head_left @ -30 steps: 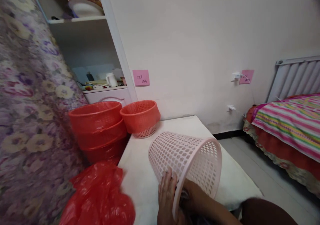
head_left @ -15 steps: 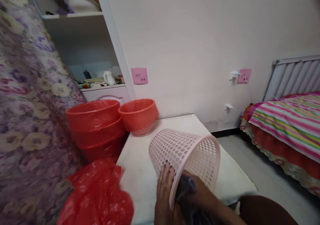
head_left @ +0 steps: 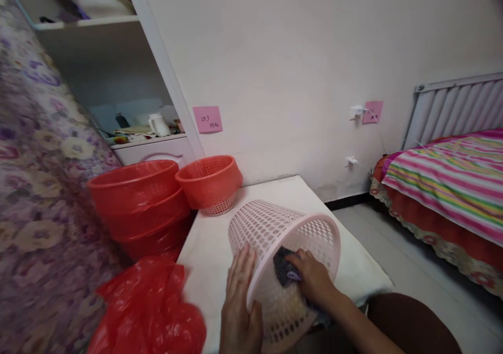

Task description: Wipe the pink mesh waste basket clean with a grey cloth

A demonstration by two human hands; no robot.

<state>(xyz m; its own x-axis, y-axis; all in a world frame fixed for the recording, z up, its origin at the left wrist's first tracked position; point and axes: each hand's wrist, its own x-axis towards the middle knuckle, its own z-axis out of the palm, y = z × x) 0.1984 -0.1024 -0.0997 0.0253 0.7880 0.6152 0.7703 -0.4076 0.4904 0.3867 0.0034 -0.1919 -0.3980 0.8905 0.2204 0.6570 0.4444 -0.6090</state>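
A pale pink plastic basket with a pattern of holes lies tilted on its side on the white-topped table, its mouth turned toward me. My left hand rests against the outside of its wall near the rim, fingers stretched out and thumb by the rim's edge. Inside the mouth, my right hand grips a dark grey cloth against the inner wall. Part of the cloth hangs below that hand.
Red bag-covered baskets are stacked at the left, beside a smaller basket with a red cover. A red plastic bag bulges at the table's left side. A brown round seat and a bed stand right.
My right hand and the cloth have shifted deeper into the basket's mouth. My left hand has slid a little left along the wall. The view has turned slightly.
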